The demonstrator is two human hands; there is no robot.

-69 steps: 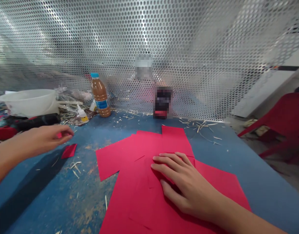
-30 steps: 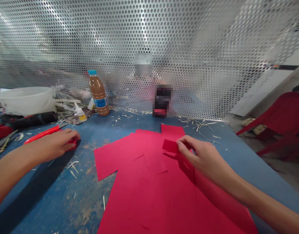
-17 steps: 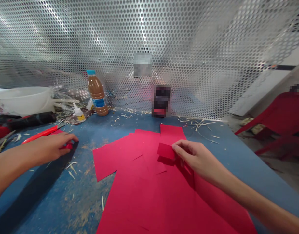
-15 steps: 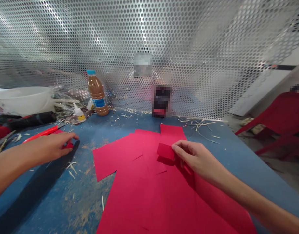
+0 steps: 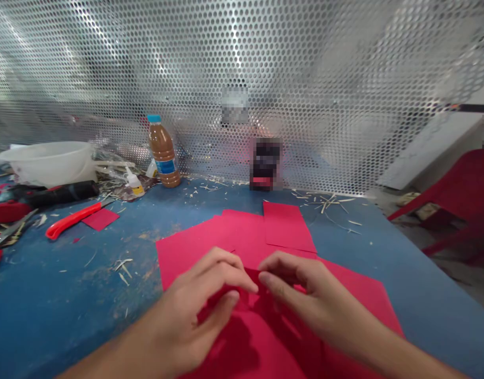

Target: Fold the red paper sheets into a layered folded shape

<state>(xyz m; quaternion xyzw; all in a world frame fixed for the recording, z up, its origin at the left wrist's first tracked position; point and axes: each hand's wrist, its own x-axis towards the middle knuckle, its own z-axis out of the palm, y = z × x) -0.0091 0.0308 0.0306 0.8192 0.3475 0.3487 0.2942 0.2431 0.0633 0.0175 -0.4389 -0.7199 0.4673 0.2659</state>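
Large red paper sheets (image 5: 194,235) overlap on the blue table. Above them, my right hand (image 5: 305,287) pinches a small red paper piece (image 5: 253,273) by its right side. My left hand (image 5: 206,302) is at the left of that piece, with its fingers curved and a gap between thumb and index finger; nothing can be seen held in it. Part of the small piece is hidden by the fingers. Another red rectangle (image 5: 287,226) lies on the sheets behind my right hand.
On the left are a red-handled cutter (image 5: 73,220) on a red scrap, a glue bottle (image 5: 134,184), a white bowl (image 5: 52,164) and scissors (image 5: 8,237). A brown-liquid bottle (image 5: 165,158) stands by the perforated metal wall (image 5: 194,63). A red chair is at right.
My left hand has moved right from the scrap and cutter to the middle, beside my right hand. My right hand has come slightly nearer with the small red piece.
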